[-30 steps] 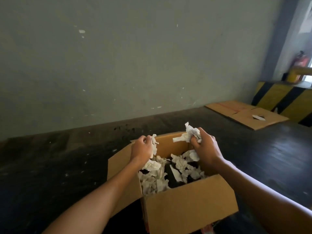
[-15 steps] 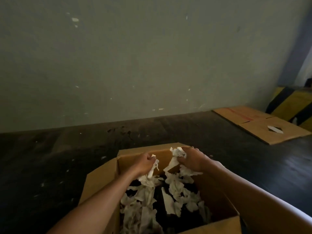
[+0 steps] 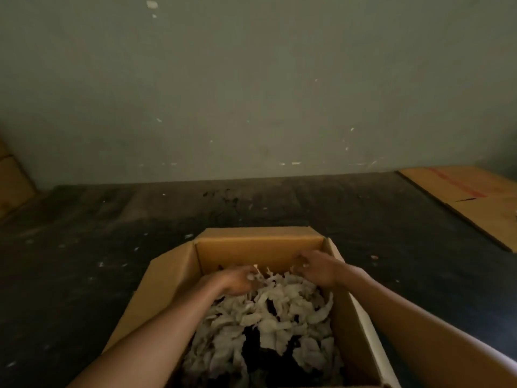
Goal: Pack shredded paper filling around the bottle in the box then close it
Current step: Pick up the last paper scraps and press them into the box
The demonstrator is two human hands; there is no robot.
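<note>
Both hands inside box (image 3: 260, 246) at far wall: left hand (image 3: 237, 281) pinches shredded paper (image 3: 279, 306), right hand (image 3: 316, 268) loosely curled, grip unclear. Dark gap, likely bottle (image 3: 251, 351), lies nearer wearer, below hands; axis unclear.

Grey-green wall (image 3: 251, 85), scuffed, pale flecks. Dark floor (image 3: 70, 275) with scattered light specks. Flattened cardboard (image 3: 475, 200) on floor at right, against wall, red stripe across it. Cardboard edge (image 3: 14, 180) at far left, partly cut off.

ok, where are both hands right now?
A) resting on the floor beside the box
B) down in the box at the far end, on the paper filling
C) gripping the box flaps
B: the left hand and right hand are inside the open box, near its far wall, on the shredded paper.
</note>
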